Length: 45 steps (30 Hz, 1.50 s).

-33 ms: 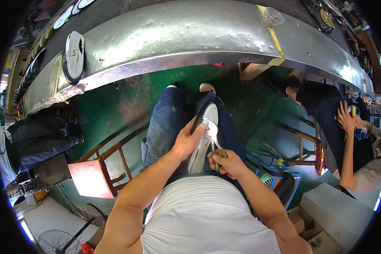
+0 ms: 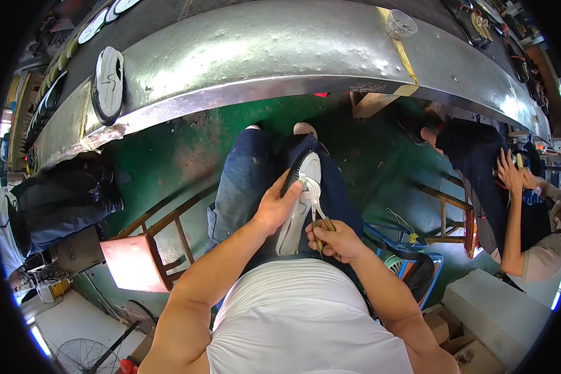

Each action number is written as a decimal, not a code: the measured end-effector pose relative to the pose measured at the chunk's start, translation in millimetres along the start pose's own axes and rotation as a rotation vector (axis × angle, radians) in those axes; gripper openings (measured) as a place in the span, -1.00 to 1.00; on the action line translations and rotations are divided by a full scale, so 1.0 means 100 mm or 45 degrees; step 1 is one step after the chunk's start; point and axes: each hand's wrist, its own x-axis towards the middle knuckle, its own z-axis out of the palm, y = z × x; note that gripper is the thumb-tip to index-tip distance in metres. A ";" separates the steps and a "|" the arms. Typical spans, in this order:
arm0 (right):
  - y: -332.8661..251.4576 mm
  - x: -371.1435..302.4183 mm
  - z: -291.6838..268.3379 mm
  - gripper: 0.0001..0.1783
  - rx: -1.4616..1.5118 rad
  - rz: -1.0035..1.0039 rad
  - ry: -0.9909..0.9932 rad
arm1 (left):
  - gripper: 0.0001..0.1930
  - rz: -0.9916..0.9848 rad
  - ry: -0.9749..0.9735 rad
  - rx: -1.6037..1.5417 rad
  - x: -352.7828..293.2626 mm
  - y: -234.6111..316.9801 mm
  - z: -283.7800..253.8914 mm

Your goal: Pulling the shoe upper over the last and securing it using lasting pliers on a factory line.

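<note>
A shoe sole [image 2: 306, 163] with a black ribbed edge and a pale top lies along my lap, toe end away from me. My left hand [image 2: 279, 204] is closed round its left side, with the thumb pressing near a white strap [image 2: 311, 187] on the upper face. From the right, my right hand [image 2: 335, 240] grips a pair of pliers [image 2: 328, 223] with yellowish handles. Their metal jaws reach up to the loose end of the strap. Exactly how the jaws bite on it is too small to tell.
A metal-covered bench [image 2: 262, 50] runs across the front, with another pale sole [image 2: 110, 84] at its left edge and a clear plastic cup [image 2: 401, 25] on top. Wooden stools [image 2: 137, 262] stand left and right. A co-worker's hands [image 2: 511, 174] are at the right; a fan [image 2: 87, 355] is lower left.
</note>
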 end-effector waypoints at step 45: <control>-0.44 -0.29 0.41 -0.73 -1.788 -0.417 0.132 | -0.58 -0.553 -0.152 0.071 0.06 0.37 -0.30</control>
